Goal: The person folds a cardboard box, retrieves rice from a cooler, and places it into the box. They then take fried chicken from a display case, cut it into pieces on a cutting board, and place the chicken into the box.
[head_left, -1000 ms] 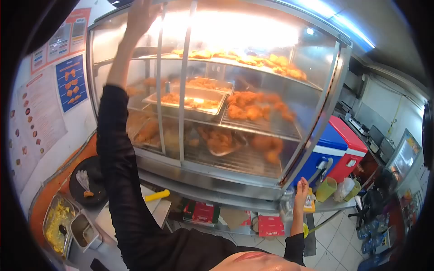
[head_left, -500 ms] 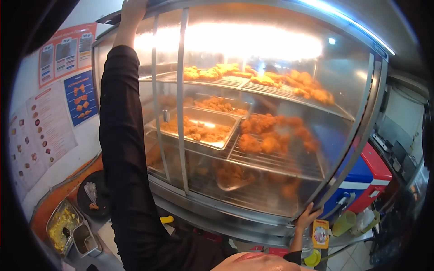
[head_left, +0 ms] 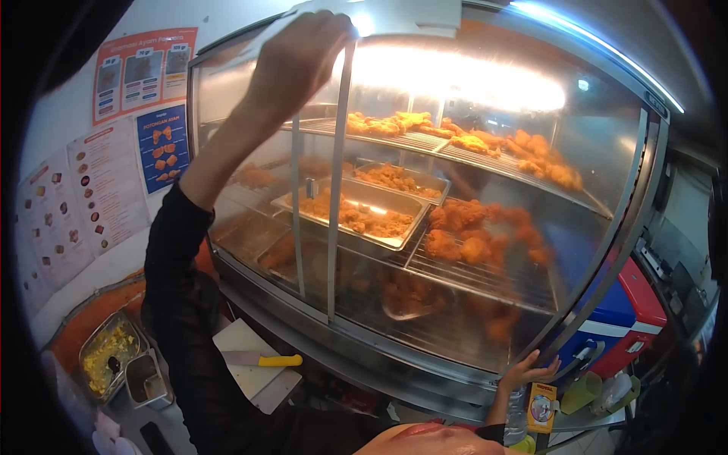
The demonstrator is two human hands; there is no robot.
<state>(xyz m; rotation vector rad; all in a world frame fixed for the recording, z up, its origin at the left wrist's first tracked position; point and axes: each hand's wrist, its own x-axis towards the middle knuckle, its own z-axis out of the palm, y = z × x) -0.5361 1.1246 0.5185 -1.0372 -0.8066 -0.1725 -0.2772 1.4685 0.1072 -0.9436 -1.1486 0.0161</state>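
My left hand (head_left: 299,64) is raised in front of the upper part of a glass display warmer (head_left: 341,189). Its fingers are closed on a white flat thing (head_left: 417,19) at the top edge, whose kind I cannot make out. My right hand (head_left: 523,373) rests against the warmer's lower right corner, fingers apart. Behind the glass, fried chicken pieces (head_left: 474,227) lie on wire racks, and a metal tray (head_left: 379,220) of smaller fried pieces stands on the middle rack.
A yellow-handled knife (head_left: 277,361) lies on a white cutting board (head_left: 246,341) below. To its left are a metal pan of yellow food (head_left: 110,356) and a small steel container (head_left: 148,379). Blue and red coolers (head_left: 633,303) stand right; posters (head_left: 163,148) hang on the left wall.
My left hand has come from the warmer's top left corner rightward and down, now with the white flat thing. My right hand stays at the lower corner, its fingers more spread.
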